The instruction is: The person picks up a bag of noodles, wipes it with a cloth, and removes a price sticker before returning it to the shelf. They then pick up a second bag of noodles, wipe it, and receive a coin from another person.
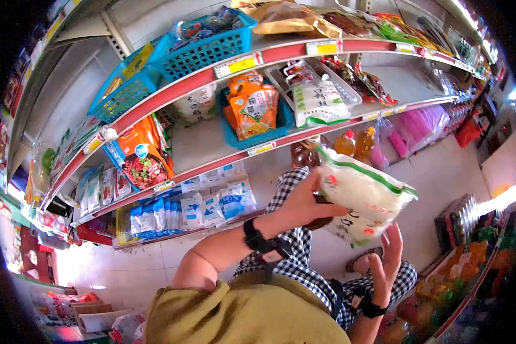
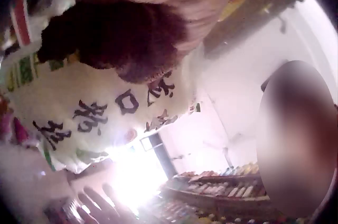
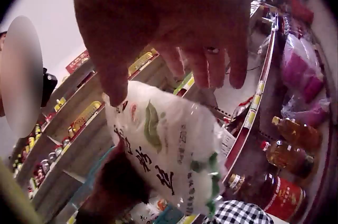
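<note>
A white bag of noodles with green edges and dark lettering [image 1: 367, 198] hangs tilted above the person's legs in the head view. The left hand [image 1: 301, 203] grips it at its left side, thumb on the near face. In the left wrist view the bag [image 2: 100, 105] lies below the palm of the left hand [image 2: 158, 2]. The right hand [image 1: 384, 261] has its fingers spread by the bag's lower right edge. In the right wrist view the right hand [image 3: 169, 28] is over the bag [image 3: 169, 145], thumb tip at its corner; contact is unclear.
A similar white bag [image 1: 321, 100] lies in a tray on the middle shelf, beside a blue basket [image 1: 258, 143] of orange packets. Blue-and-white packets [image 1: 172, 212] fill the bottom shelf. Oil bottles [image 1: 345, 143] stand beyond the held bag. Crates of bottles [image 1: 458, 275] are at the right.
</note>
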